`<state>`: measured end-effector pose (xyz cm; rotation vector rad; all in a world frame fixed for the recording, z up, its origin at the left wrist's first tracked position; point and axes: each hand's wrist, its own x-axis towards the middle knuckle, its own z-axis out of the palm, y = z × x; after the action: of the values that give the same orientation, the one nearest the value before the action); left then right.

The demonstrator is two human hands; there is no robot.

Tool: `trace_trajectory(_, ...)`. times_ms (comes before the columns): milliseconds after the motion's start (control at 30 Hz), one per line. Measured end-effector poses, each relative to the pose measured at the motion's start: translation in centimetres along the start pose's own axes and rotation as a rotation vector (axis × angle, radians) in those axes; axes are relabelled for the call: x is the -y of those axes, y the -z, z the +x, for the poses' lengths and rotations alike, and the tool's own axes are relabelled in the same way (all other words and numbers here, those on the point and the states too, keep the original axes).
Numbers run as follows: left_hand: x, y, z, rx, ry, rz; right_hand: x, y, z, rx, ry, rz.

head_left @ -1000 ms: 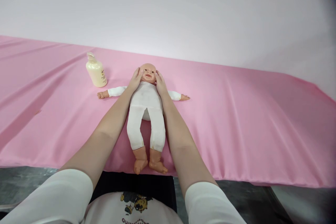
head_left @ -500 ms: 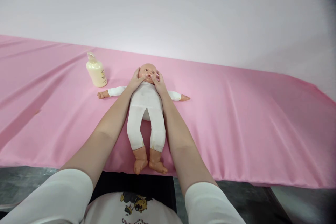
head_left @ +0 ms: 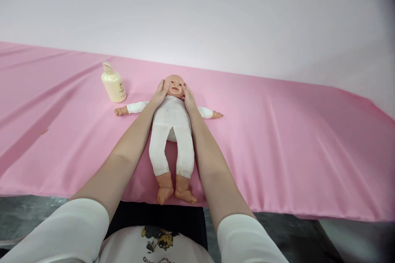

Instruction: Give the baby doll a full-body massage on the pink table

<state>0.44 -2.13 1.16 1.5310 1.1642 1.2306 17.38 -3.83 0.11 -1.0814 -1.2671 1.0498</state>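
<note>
Baby doll (head_left: 171,111) lying face up on pink cloth (head_left: 247,139), left hand (head_left: 159,93) and right hand (head_left: 189,98) unclenched, cupped against the two sides of doll's head (head_left: 175,83), pump bottle (head_left: 113,86) standing near doll's one outstretched arm (head_left: 137,107)

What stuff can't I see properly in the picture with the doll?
All in the head view:
- Sides of the doll's head: partly hidden by the left hand and right hand.
- The doll's back: hidden beneath its body, against the pink cloth.
- Writing on the bottle: too small to read.
- Lettering on the shirt: cut off by the bottom edge.
</note>
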Motion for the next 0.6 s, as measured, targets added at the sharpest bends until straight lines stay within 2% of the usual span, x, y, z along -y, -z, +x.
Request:
trace_trajectory(100, 0.3, -0.1, 0.0, 0.010, -0.031, -0.012, 0.3, -0.2, -0.2, -0.065, -0.044, 0.032)
trace_trajectory(267, 0.4, -0.2, 0.2, -0.030, -0.027, -0.034, 0.8, -0.4, -0.6, -0.080, -0.063, 0.044)
trace_trajectory(400, 0.0, -0.1, 0.1, -0.005, 0.001, -0.071, 0.9, -0.2, -0.9, -0.028, -0.011, 0.007)
trace_trajectory(600, -0.6, 0.3, -0.9, 0.052, -0.062, -0.054, 0.7, 0.2, -1.0, -0.016, 0.009, -0.046)
